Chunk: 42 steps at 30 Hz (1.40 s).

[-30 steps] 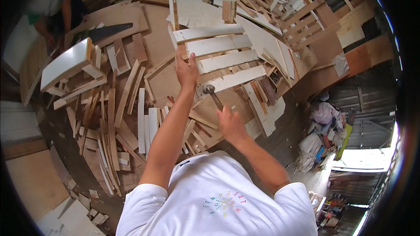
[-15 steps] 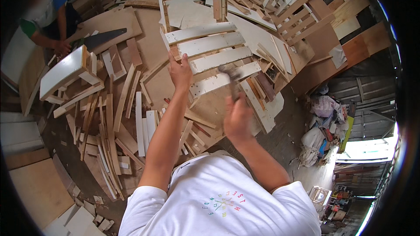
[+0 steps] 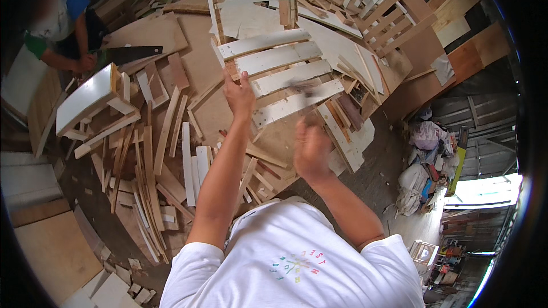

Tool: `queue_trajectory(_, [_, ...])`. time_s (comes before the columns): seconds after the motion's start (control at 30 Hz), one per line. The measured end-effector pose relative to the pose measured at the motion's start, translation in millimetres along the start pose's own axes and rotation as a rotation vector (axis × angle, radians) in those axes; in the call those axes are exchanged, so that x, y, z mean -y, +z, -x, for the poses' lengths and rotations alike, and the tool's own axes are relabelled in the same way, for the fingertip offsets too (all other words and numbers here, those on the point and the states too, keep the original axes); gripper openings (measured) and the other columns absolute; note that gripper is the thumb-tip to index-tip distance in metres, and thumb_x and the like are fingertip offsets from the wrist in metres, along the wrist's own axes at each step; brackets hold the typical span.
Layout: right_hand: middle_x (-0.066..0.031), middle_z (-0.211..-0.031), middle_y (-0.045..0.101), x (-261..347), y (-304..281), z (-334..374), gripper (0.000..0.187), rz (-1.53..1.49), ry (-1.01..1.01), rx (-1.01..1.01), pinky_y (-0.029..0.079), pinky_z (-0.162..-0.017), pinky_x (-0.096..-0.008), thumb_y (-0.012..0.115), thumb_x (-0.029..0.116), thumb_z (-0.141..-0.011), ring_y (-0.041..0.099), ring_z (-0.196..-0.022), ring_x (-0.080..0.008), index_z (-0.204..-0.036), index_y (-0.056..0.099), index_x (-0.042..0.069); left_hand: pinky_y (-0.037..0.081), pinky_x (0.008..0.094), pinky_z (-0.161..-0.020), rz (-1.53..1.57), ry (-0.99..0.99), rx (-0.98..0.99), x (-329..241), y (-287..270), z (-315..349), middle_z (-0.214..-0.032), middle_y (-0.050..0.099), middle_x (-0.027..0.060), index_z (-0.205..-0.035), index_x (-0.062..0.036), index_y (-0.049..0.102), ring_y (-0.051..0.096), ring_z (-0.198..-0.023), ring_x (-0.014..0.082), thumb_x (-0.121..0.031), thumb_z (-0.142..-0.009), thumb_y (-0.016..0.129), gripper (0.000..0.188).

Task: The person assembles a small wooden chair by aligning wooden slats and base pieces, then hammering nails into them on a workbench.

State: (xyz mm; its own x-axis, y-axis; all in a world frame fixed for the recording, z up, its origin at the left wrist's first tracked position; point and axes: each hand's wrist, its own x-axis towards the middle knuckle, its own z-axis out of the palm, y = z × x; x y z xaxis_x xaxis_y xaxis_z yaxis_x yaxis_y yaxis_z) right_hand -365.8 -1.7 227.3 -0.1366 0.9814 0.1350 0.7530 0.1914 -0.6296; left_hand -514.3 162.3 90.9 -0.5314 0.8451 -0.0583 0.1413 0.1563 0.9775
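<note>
On the table (image 3: 200,37) stands a white chair (image 3: 288,51). Left hand (image 3: 238,98) grips its left side; right hand (image 3: 313,149) is wrapped round a hammer (image 3: 305,89), blurred at the nearer slats (image 3: 274,112), contact unclear.

Near the frame's centre, the left hand (image 3: 240,97) is holding the left edge of a white slatted chair (image 3: 288,60); to its right, the right hand (image 3: 313,147) is gripping a motion-blurred hammer (image 3: 304,87) over the slats. At upper left, a co-worker's hands (image 3: 87,61) are showing beside a dark saw blade (image 3: 134,55). Wood strips (image 3: 149,174) are lying left of centre.
</note>
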Motion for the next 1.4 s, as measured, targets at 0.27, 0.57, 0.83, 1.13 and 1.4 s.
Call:
queue_trajectory(0.27, [-0.0342,-0.075,0.064,20.1,2.0,-9.6,0.032,0.003,0.055,-0.101,0.050,-0.061,-0.0614,0.050,0.027,-0.107,0.062,-0.071,-0.0584,-0.104,0.047,-0.004,0.045,0.0495,-0.100,0.017,0.009,-0.031,3.9,-5.3,-1.8,-0.118,0.062,0.0328,-0.161,-0.0075,0.032,0.059,-0.111,0.0461,-0.040,-0.100,0.062,0.075])
queue_trajectory(0.57, [-0.0303,-0.075,0.064,14.3,0.6,-15.5,0.033,-0.012,0.117,-0.023,0.046,-0.062,-0.0597,0.053,0.029,-0.107,0.063,-0.075,-0.0548,-0.100,0.050,-0.003,0.045,0.0496,-0.101,0.034,-0.039,0.025,4.5,-3.8,-3.4,-0.118,0.060,0.0336,-0.162,-0.0088,0.030,0.059,-0.111,0.0463,-0.042,-0.100,0.060,0.076])
queue_trajectory(0.83, [-0.0281,-0.073,0.063,23.3,-8.2,3.2,0.030,-0.249,0.165,-0.024,0.047,-0.063,-0.0548,0.052,0.028,-0.108,0.065,-0.075,-0.0501,-0.097,0.052,0.000,0.044,0.0501,-0.102,0.039,0.036,-0.012,-1.1,-3.2,0.5,-0.120,0.060,0.0336,-0.161,-0.0097,0.033,0.057,-0.114,0.0461,-0.042,-0.100,0.061,0.074])
queue_trajectory(1.13, [-0.0289,-0.070,0.060,0.9,10.1,13.3,0.032,-0.040,0.176,0.132,0.044,-0.058,-0.0568,0.052,0.028,-0.108,0.061,-0.069,-0.0530,-0.094,0.049,-0.001,0.043,0.0491,-0.105,0.051,-0.005,0.006,-3.6,-2.4,1.1,-0.125,0.060,0.0318,-0.161,-0.0078,0.033,0.055,-0.120,0.0460,-0.039,-0.101,0.062,0.073])
queue_trajectory(1.4, [-0.0226,-0.069,0.064,-37.8,31.0,26.2,0.033,-0.093,0.185,0.123,0.047,-0.059,-0.0519,0.056,0.030,-0.107,0.064,-0.067,-0.0468,-0.091,0.052,0.001,0.045,0.0479,-0.103,-0.010,0.049,-0.037,-4.8,-4.8,6.4,-0.129,0.064,0.0311,-0.158,-0.0033,0.036,0.061,-0.118,0.0449,-0.038,-0.101,0.062,0.071])
